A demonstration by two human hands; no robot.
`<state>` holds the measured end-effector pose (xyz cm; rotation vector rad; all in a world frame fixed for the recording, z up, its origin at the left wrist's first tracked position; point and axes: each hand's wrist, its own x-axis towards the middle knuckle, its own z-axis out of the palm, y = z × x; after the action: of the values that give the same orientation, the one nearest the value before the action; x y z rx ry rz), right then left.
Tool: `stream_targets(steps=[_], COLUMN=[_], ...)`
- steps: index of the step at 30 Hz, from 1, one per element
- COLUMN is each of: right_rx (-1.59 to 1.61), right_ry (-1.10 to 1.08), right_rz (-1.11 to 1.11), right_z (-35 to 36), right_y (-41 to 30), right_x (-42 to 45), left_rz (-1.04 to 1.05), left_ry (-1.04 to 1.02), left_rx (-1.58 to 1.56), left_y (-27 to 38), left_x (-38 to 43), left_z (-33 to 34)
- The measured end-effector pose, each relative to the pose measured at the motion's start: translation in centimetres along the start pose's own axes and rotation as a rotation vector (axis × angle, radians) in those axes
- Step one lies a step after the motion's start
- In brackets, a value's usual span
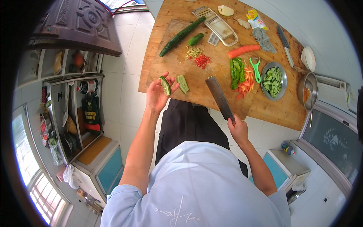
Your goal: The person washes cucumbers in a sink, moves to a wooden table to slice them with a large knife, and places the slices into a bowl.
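Note:
In my left hand [157, 95] rests a piece of cut cucumber [165, 85], its pale flesh facing up, above the near left edge of the wooden cutting board [167, 65]. Just right of that hand a second cut cucumber piece [183, 84] lies on the board, seeds showing. My right hand [238, 129] grips the handle of a cleaver [219, 98], its blade pointing away from me over the board's near edge. Farther back are minced garlic or ginger [193, 52], chopped red chili [202, 61], a short cucumber piece [195, 39] and a long cucumber [183, 36].
Sliced green pepper [237, 73] and carrot slices [246, 82] lie right of the cleaver. Beyond them are a green peeler [255, 69], a metal plate of cucumber slices [272, 81], a carrot [244, 51], a metal grater [219, 27], a knife [285, 45] and a metal bowl [303, 90].

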<state>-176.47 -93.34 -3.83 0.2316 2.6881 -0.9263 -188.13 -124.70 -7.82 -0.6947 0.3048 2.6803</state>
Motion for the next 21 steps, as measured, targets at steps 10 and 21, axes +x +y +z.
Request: stream_targets(steps=[10,21], right_rx=[-0.103,-0.02], right_ry=[0.02,0.066], right_rz=[-0.063,-0.087], right_z=[-0.7,-0.9], right_y=[-1.8,-1.7], right_x=[-0.6,-1.1], left_rz=[0.766,0.424], left_ry=[0.317,0.459], left_rx=[2.13,1.748], left_y=[0.0,-5.2], left_x=[4.4,2.6], left_z=[-2.4,-1.5])
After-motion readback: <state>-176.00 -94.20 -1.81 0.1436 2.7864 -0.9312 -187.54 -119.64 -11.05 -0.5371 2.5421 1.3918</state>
